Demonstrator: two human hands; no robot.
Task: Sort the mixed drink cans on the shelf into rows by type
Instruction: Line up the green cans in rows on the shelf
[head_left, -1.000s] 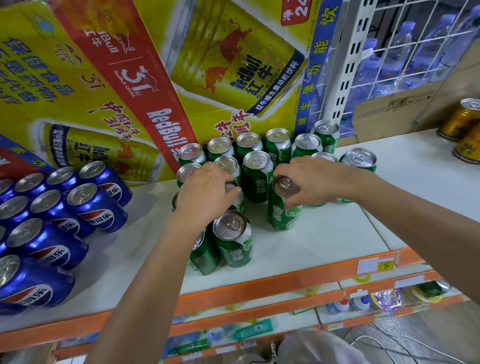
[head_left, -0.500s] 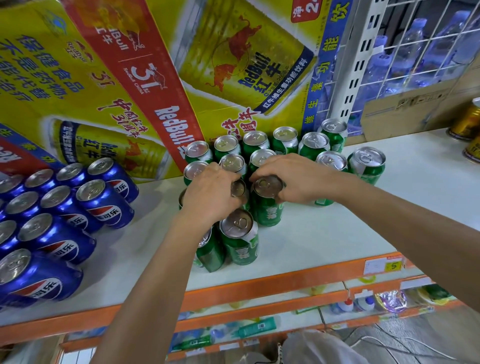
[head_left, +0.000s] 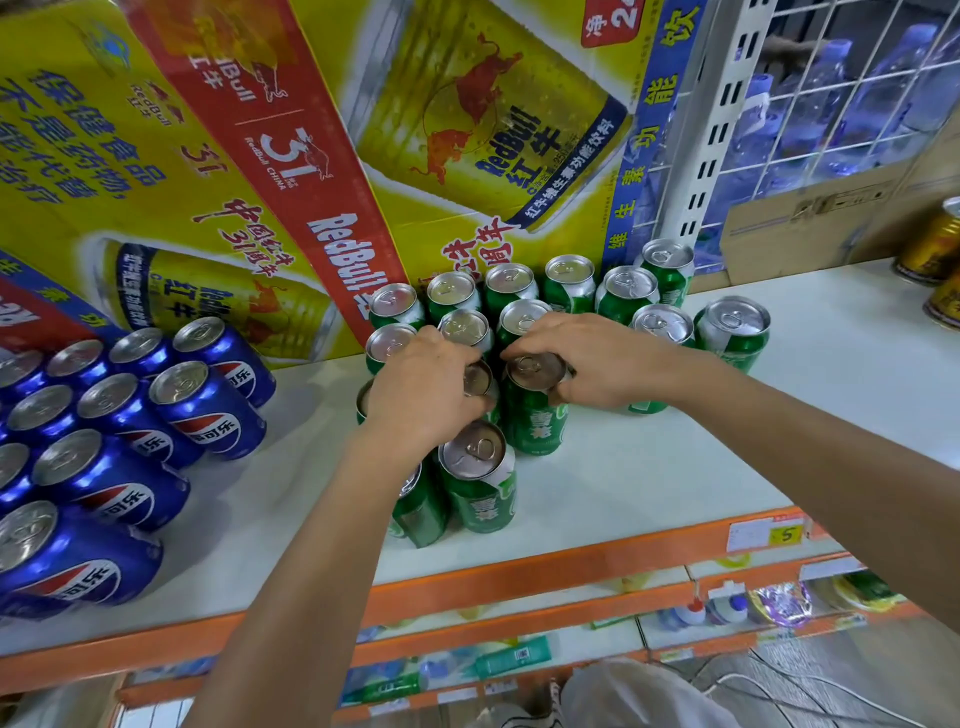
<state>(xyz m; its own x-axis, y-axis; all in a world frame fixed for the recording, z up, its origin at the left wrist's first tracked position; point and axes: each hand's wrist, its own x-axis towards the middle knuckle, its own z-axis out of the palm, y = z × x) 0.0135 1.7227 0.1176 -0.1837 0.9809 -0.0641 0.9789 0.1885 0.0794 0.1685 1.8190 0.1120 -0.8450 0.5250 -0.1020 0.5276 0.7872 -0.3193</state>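
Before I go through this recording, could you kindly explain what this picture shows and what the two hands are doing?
There is no machine: a person wears a wide-angle camera on the head, so the one view looks forward and down at their bare hands. A white shelf carries a cluster of green cans in the middle, blue cans on the left and gold cans far right, with a Red Bull carton behind. The right hand pinches the top of a green can with its fingers; the left hand curls round the top of the neighbouring can.
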